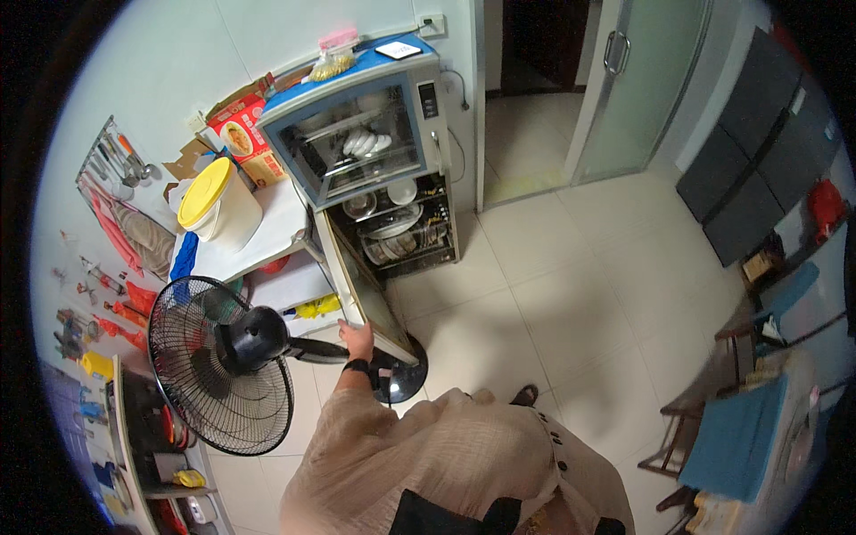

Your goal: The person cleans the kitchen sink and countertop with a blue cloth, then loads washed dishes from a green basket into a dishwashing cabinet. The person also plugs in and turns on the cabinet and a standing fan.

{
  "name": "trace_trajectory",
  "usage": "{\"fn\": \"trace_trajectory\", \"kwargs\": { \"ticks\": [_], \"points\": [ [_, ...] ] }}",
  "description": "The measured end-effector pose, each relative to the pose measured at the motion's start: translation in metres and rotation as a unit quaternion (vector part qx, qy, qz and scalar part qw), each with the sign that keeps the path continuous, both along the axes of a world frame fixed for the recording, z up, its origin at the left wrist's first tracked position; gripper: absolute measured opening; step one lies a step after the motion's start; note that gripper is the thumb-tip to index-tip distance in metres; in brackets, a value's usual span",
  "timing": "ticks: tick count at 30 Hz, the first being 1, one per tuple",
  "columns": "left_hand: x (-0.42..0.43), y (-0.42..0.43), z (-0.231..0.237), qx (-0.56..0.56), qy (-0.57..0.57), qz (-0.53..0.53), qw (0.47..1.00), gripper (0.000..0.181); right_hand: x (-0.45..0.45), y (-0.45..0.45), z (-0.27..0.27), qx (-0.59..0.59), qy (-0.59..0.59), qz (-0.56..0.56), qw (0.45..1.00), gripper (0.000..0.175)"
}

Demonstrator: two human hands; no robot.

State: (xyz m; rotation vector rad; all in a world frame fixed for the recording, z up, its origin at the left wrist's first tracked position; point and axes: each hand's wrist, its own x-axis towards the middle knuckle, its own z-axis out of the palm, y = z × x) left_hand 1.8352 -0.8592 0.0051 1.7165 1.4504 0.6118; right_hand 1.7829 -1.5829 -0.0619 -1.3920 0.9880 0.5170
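My left hand [358, 340], with a black band at the wrist, grips the outer edge of a dish cabinet's lower door [374, 311]. That door is swung wide on its left side. Inside the lower compartment, racks hold a white bowl [402, 191], a glass bowl [360, 204], an oval plate [394, 224] and stacked dishes [390, 249]. Above, the glass upper door [354, 137] is closed over white dishes. A black pedestal fan [254, 338] stands just left of my hand, its round base [404, 381] beneath the door's end. My right hand is out of view.
A white table [274, 221] left of the cabinet carries a yellow-lidded bucket [227, 214] and a red carton [237, 130]. Shelves [177, 491] stand lower left. A sliding glass door [642, 87] is ahead, a dark refrigerator [756, 147] and blue-covered chair [735, 438] right.
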Motion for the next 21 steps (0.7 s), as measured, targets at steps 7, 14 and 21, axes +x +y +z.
{"fn": "trace_trajectory", "kwargs": {
  "ticks": [7, 14, 21],
  "points": [
    [0.039, -0.010, -0.008, -0.075, 0.124, -0.116, 0.983, 0.071, 0.249, -0.088, 0.001, 0.363, -0.181, 0.179, 0.897, 0.027],
    [0.139, -0.059, 0.020, -0.010, 0.175, -0.166, 0.970, 0.070, 0.486, 0.131, 0.081, 0.048, -0.137, 0.273, 0.951, 0.013],
    [0.251, -0.045, 0.038, -0.192, -0.094, -0.106, 0.971, 0.072, 0.548, 0.282, 0.129, 0.069, -0.084, 0.403, 0.909, 0.024]
  ]
}}
